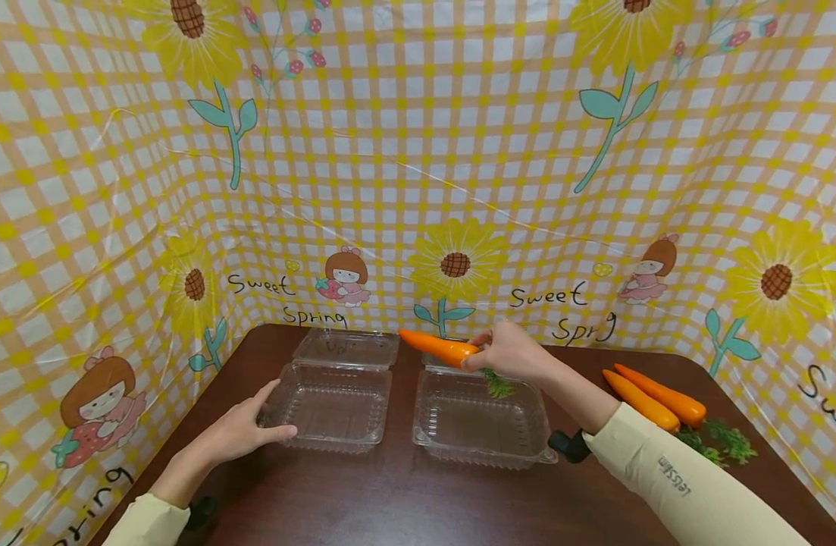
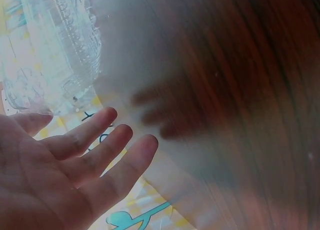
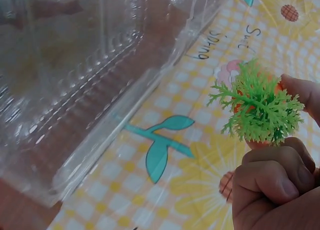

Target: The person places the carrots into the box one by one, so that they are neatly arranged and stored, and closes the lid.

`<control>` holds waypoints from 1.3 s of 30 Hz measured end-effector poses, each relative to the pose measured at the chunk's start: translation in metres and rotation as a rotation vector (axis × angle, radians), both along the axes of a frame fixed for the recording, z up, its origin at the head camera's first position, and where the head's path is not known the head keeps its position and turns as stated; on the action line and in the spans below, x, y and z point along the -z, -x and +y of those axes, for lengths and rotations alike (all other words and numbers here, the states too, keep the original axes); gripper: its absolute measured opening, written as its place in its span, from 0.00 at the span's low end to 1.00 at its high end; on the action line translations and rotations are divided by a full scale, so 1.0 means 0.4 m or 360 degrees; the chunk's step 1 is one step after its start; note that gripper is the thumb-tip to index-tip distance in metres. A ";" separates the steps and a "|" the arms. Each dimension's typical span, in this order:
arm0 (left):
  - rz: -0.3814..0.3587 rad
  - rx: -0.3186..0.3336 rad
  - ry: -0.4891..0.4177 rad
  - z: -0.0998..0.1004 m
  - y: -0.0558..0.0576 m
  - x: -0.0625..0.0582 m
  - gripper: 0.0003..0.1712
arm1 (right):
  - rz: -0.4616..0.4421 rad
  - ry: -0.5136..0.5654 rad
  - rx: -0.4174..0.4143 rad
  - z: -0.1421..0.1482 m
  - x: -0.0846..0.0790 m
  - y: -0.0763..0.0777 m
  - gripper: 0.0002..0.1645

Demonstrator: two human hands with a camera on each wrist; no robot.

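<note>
I count three carrots and two clear plastic boxes with their lids folded back. My right hand (image 1: pixel 509 351) pinches one carrot (image 1: pixel 438 348) by its leafy end, raised over the back of the right box (image 1: pixel 482 455), tip pointing left. The other two carrots (image 1: pixel 641 400) lie side by side near the surface's right edge. My left hand (image 1: pixel 240 428) is relaxed, fingers extended at the left box's (image 1: pixel 336 440) left rim; contact I can't tell. Brown surface (image 1: pixel 349 500) shows between the boxes and before their near edges.
</note>
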State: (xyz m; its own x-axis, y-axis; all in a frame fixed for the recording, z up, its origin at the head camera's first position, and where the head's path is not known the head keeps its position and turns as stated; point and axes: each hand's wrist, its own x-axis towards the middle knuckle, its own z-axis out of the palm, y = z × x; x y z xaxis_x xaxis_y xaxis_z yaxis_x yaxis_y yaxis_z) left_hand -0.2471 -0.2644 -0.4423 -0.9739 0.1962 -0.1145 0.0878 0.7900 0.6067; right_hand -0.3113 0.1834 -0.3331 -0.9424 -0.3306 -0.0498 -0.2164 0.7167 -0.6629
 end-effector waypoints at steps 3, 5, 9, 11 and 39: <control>-0.0014 0.0003 -0.0016 0.002 0.002 0.004 0.60 | -0.0013 0.0021 -0.0048 -0.024 0.004 0.009 0.27; -0.0021 0.0003 -0.0022 0.003 0.003 0.005 0.60 | 0.0000 0.0014 -0.0086 -0.040 0.008 0.019 0.26; -0.0031 0.0001 -0.0024 0.003 0.004 0.005 0.61 | -0.0030 0.0014 -0.0141 -0.080 0.014 0.033 0.23; -0.0031 -0.0001 -0.0027 0.001 0.004 0.007 0.61 | -0.0041 0.0003 -0.0171 -0.104 0.015 0.038 0.22; -0.0037 -0.0004 -0.0083 0.000 0.011 0.004 0.60 | 0.0025 -0.0436 -0.0566 -0.435 0.072 0.105 0.20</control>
